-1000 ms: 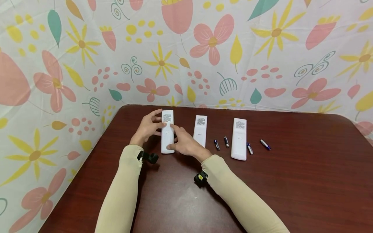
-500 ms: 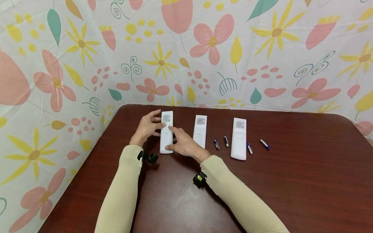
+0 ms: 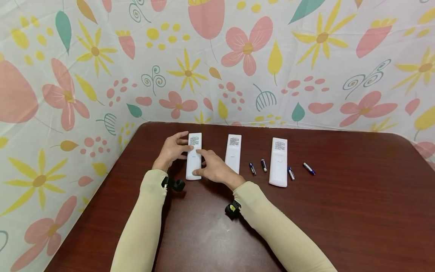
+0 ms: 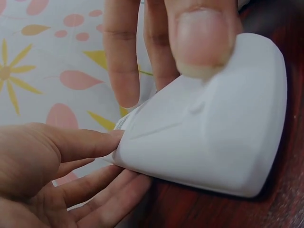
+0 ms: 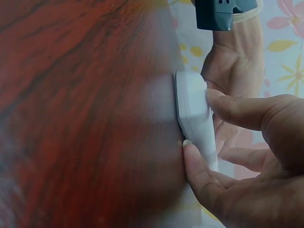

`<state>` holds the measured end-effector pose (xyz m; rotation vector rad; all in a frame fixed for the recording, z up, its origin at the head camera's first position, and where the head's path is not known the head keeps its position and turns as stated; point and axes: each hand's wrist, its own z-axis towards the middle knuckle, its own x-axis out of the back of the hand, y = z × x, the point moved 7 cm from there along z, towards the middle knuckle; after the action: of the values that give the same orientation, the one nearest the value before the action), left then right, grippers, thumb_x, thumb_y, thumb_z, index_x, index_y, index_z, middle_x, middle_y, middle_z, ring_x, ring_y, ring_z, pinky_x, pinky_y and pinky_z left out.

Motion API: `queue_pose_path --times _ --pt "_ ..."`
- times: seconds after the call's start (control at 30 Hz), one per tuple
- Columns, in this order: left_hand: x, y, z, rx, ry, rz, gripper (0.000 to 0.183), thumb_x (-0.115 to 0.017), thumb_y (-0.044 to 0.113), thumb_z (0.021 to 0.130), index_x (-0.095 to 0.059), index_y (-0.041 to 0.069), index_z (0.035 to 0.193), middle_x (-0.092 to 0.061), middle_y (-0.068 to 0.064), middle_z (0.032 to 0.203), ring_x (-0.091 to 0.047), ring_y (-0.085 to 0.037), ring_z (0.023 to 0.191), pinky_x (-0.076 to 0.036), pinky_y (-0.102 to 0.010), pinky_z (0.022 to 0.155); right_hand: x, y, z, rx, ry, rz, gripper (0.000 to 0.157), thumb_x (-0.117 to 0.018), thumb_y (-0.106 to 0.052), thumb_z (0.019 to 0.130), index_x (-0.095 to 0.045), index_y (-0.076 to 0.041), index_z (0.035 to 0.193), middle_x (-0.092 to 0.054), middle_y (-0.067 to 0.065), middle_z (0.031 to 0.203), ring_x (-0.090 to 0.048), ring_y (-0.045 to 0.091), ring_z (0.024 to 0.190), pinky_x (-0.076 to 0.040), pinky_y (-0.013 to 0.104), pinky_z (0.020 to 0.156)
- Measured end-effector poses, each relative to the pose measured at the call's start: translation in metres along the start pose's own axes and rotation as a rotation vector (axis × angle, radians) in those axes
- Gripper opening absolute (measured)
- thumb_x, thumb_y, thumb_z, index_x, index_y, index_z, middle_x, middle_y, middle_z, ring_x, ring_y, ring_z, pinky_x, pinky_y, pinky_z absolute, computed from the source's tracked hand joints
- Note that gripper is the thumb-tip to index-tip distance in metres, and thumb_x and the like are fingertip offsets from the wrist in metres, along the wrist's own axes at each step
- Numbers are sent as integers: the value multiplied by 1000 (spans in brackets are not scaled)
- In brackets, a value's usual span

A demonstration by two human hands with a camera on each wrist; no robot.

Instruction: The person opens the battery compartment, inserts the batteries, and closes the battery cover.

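A white remote control [image 3: 193, 164] lies back side up at the left of the table, label toward the far end. My left hand [image 3: 171, 150] grips its left edge, thumb on the back and fingers beside and beneath. On the opposite side my right hand [image 3: 216, 167] holds it, its thumb near the close end. In the left wrist view the right thumb presses the remote's back [image 4: 232, 128], where a battery cover seam shows. From the right wrist, the remote's close end [image 5: 192, 97] appears between thumb and fingers. The remote's underside is hidden.
A second white remote [image 3: 233, 151] lies right of my right hand, its near end partly hidden by it. Further right lies a third [image 3: 278, 166]. Loose batteries lie around them: one [image 3: 252, 169], another [image 3: 264, 165], one beside the third remote [image 3: 291, 173], and one farther right [image 3: 309, 169].
The held remote's far end has come down slightly toward me, and the remote has shifted a little left. Both hands keep their hold. The other remotes and batteries stay put.
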<state>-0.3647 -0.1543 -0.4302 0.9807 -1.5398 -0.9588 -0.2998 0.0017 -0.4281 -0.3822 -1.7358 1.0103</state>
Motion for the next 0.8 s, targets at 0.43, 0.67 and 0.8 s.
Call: queue_pose_path --times 0.43,0.67,0.8 --pt "1 -3 2 -8 30 6 70 -75 5 100 -45 12 163 -58 -22 144 -67 -39 118 -63 -48 89 0 2 2 -7 13 -1 76 -80 -22 99 -42 -7 163 -44 21 155 -62 27 120 -57 37 92" --pt "1 -4 1 -10 35 12 68 -75 6 100 -47 11 162 -59 -21 143 -67 -39 117 -63 -48 89 0 2 2 -3 8 -3 73 -79 -22 100 -44 -6 161 -44 21 155 -61 27 119 -56 38 92" --pt "1 -4 1 -10 36 14 67 -76 6 100 -48 10 160 -59 -21 144 -66 -39 119 -62 -48 90 0 2 2 2 14 -1 70 -79 -22 100 -46 -5 159 -46 21 153 -61 27 119 -56 38 92"
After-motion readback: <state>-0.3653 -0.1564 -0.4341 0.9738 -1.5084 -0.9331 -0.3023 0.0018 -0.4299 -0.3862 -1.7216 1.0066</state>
